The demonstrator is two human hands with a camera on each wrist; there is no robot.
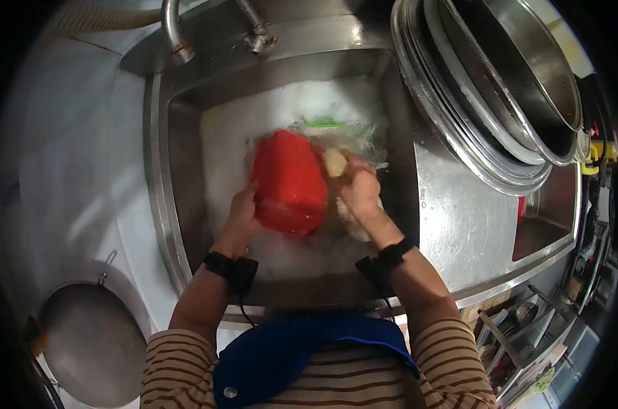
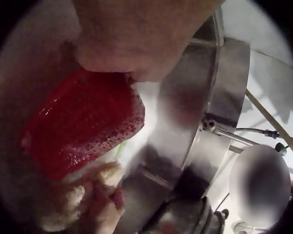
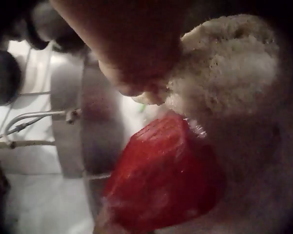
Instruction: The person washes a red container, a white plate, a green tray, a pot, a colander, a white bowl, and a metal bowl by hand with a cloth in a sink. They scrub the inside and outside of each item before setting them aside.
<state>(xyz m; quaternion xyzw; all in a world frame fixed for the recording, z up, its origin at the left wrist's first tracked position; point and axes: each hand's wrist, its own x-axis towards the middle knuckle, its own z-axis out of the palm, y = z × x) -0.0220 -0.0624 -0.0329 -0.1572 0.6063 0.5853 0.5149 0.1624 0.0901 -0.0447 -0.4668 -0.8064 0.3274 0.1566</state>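
A wet red container (image 1: 290, 183) is tilted over the soapy water in the sink. My left hand (image 1: 242, 217) grips its left edge; in the left wrist view that hand (image 2: 132, 39) covers the container's (image 2: 88, 122) upper edge. To the right, my right hand (image 1: 361, 191) holds a pale, fuzzy sponge or cloth (image 1: 335, 163) close to the container's side. The right wrist view shows the pale cloth (image 3: 229, 68) bunched beside the right hand (image 3: 132, 48), just above the red container (image 3: 161, 180). Foam clings to the red surface.
A green item (image 1: 322, 123) floats in the suds at the back. Stacked metal basins (image 1: 473, 88) stand on the right drainboard (image 1: 452, 232). Two taps (image 1: 179, 51) rise behind the sink rim (image 1: 160, 204). A large round pan (image 1: 91, 344) is at lower left.
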